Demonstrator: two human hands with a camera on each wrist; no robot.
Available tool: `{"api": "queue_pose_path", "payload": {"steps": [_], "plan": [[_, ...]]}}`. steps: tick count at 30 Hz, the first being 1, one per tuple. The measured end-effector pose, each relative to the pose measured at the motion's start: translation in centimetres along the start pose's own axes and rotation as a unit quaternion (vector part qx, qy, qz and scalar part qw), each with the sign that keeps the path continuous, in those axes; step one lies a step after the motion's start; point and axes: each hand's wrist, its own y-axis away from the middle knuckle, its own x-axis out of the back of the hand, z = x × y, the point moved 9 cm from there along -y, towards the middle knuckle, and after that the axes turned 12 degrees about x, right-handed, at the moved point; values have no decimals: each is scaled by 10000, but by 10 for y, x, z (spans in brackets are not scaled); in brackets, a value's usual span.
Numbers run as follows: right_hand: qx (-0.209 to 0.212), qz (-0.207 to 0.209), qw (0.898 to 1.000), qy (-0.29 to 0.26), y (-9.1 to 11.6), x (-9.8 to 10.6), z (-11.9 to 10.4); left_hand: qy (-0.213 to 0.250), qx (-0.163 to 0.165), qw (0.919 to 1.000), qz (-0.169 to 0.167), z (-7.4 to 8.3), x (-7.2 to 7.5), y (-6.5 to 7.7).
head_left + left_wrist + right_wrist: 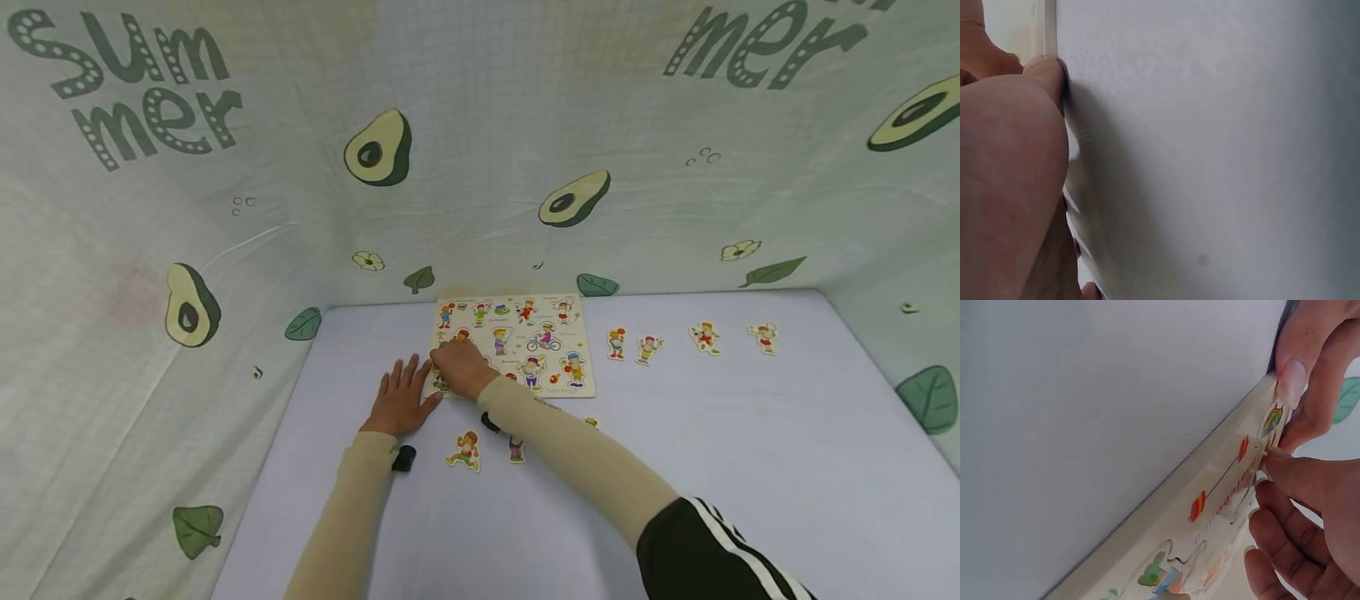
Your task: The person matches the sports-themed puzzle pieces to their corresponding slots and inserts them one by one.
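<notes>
A cream puzzle board [588, 367] printed with small sporting figures lies flat at the back of the table. My left hand [397, 404] rests palm down on the table beside it, fingers spread. Its thumb [1292, 378] presses the board's near left corner. Over the board's left side, my right hand [461, 367] has curled fingers, and its thumb tip touches the edge of a colourful puzzle piece [1272, 422] at that corner. Most of this piece is hidden by the fingers. In the left wrist view, the left thumb [1046, 75] meets the board's edge.
Loose figure pieces lie right of the board, among them a footballer [704, 337] and a farther one [764, 338]. Nearer me are a runner piece [466, 451] and another piece [517, 451] partly under my right forearm. A patterned cloth [465, 225] hangs behind the table.
</notes>
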Motion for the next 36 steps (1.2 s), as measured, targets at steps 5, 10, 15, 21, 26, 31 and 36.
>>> {"api": "queue_pose_path", "payload": {"steps": [5, 10, 15, 21, 26, 31, 36], "plan": [[65, -60, 9995, 319, 3, 6, -2, 3, 30, 10000, -30, -1, -2, -2], [216, 265, 9981, 521, 17, 27, -2, -77, 55, 9999, -77, -3, -4, -5], [410, 549, 9963, 523, 41, 47, 2, -78, -16, 10000, -8, -2, -4, -7], [506, 824, 9938, 541, 79, 57, 13, -121, 19, 9999, -24, -4, -8, -7], [481, 1211, 9900, 543, 113, 64, 25, -138, 54, 9999, -62, -5, -9, -7], [355, 1351, 9890, 486, 145, 66, 37, -120, 78, 9999, -85, -2, -7, -5], [185, 1392, 9889, 482, 173, 63, 49, -199, 116, 9997, -97, -1, -6, -4]]}}
